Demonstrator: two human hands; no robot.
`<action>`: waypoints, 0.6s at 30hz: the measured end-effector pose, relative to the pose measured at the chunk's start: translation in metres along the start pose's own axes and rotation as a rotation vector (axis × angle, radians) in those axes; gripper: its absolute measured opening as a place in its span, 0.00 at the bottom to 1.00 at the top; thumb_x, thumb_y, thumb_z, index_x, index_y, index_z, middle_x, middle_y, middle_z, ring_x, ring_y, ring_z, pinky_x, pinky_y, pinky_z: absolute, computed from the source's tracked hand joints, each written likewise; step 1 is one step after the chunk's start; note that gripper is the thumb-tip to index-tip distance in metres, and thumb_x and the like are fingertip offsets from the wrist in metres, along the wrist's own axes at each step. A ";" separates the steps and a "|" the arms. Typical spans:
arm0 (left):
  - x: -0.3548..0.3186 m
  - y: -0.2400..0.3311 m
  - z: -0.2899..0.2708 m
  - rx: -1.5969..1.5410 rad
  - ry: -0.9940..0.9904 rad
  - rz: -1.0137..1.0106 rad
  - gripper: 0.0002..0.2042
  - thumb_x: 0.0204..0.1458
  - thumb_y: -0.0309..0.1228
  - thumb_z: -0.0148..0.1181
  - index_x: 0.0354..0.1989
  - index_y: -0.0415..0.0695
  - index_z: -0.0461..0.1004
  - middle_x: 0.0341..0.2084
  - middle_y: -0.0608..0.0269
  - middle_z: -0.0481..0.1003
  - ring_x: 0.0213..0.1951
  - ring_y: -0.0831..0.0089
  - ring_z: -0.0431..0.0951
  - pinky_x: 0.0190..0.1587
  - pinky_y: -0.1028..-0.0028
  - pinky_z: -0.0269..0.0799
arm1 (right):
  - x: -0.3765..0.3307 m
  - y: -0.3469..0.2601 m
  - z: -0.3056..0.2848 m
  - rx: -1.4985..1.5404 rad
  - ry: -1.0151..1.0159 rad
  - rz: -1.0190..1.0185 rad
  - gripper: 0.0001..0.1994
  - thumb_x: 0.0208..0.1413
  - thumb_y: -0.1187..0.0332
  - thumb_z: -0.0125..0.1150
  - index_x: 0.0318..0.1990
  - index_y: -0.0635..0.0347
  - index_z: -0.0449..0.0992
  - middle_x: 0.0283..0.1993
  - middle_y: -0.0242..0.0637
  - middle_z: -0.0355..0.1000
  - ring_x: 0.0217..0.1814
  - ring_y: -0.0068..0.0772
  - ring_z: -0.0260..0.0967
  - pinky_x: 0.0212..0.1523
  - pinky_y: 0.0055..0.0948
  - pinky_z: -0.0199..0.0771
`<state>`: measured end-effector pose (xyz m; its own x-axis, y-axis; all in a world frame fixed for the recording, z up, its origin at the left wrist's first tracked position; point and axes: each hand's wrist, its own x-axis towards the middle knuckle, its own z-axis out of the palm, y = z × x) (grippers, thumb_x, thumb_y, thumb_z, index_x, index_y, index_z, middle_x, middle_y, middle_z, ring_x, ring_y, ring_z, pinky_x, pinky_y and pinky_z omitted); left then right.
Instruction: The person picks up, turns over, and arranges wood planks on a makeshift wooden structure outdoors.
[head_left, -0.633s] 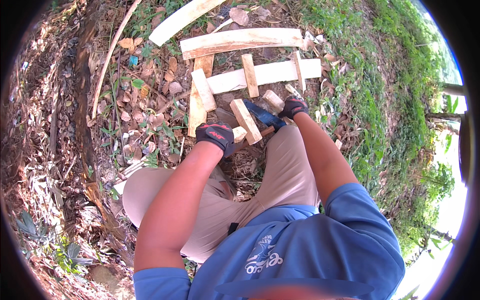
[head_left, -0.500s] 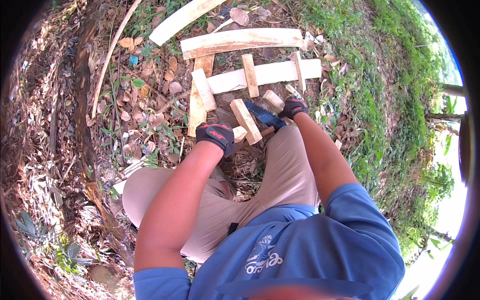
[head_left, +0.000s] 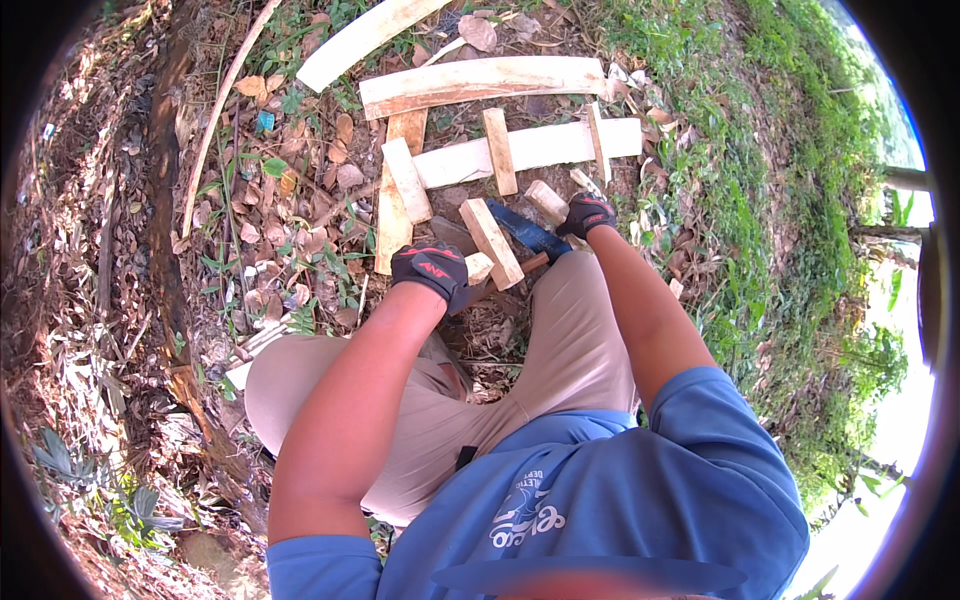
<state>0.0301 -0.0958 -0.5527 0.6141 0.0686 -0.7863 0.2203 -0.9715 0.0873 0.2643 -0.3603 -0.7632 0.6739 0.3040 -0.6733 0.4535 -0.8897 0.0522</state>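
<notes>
My left hand [head_left: 432, 272], in a black and red glove, is closed around a short wooden block [head_left: 479, 267] whose pale end sticks out to the right. A longer wooden block [head_left: 491, 243] stands slanted just beyond it. On the right, my right hand [head_left: 590, 213] in a matching glove has its fingers curled down beside a flat dark blue, blade-like tool [head_left: 530, 232]. What these fingers grip is hidden. Touching or close to them is another squared wooden block [head_left: 547, 203]. A thin brown stick [head_left: 536, 262] shows below the blade.
Beyond my hands a pale curved board [head_left: 560, 146] lies under several short crosspieces [head_left: 499, 151]. Farther off are another curved board [head_left: 485, 82] and a third [head_left: 370, 40]. An upright plank [head_left: 396, 215] lies at left. Dry leaves [head_left: 270, 215] and grass [head_left: 740, 200] surround them.
</notes>
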 end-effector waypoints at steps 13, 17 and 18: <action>0.013 0.002 0.011 0.014 0.033 -0.030 0.24 0.63 0.44 0.64 0.64 0.49 0.87 0.62 0.55 0.88 0.63 0.56 0.89 0.62 0.50 0.83 | 0.004 0.000 0.000 0.005 -0.015 0.002 0.39 0.45 0.38 0.87 0.66 0.38 0.89 0.67 0.41 0.86 0.71 0.48 0.83 0.74 0.52 0.82; 0.010 -0.001 0.011 0.013 0.024 -0.015 0.24 0.62 0.44 0.64 0.63 0.48 0.87 0.61 0.54 0.88 0.63 0.56 0.89 0.62 0.50 0.83 | -0.005 -0.002 -0.005 0.006 0.059 -0.034 0.37 0.45 0.38 0.86 0.58 0.50 0.90 0.61 0.45 0.88 0.64 0.50 0.86 0.66 0.51 0.85; 0.008 -0.002 0.010 0.000 0.020 -0.011 0.23 0.62 0.44 0.64 0.63 0.49 0.88 0.61 0.54 0.88 0.63 0.55 0.89 0.62 0.50 0.83 | -0.006 -0.003 -0.005 0.011 0.044 -0.023 0.37 0.45 0.38 0.86 0.58 0.51 0.90 0.61 0.45 0.88 0.64 0.50 0.86 0.66 0.51 0.86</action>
<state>0.0268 -0.0961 -0.5654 0.6268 0.0840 -0.7747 0.2273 -0.9706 0.0786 0.2620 -0.3579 -0.7556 0.6888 0.3387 -0.6409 0.4625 -0.8862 0.0288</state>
